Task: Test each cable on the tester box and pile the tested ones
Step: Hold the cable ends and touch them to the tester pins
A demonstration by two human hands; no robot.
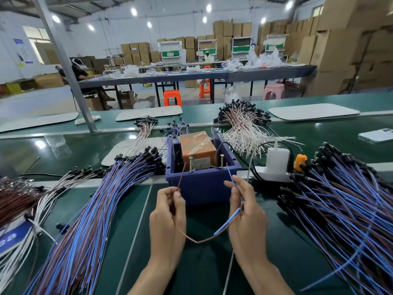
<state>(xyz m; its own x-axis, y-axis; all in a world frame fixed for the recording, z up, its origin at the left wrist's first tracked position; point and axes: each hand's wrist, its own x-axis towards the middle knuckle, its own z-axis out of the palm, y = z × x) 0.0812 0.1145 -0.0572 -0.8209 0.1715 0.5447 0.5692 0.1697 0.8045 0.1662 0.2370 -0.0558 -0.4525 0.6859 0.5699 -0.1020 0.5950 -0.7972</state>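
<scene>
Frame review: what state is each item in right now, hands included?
left hand: pinches the brown lead, tip up by the tester box.
right hand: pinches the blue lead, tip up by the box.
cable: slack, sagging between the hands; contact with the screw posts unclear.
white adapter: plugged into the power strip.
phone: lying flat.
</scene>
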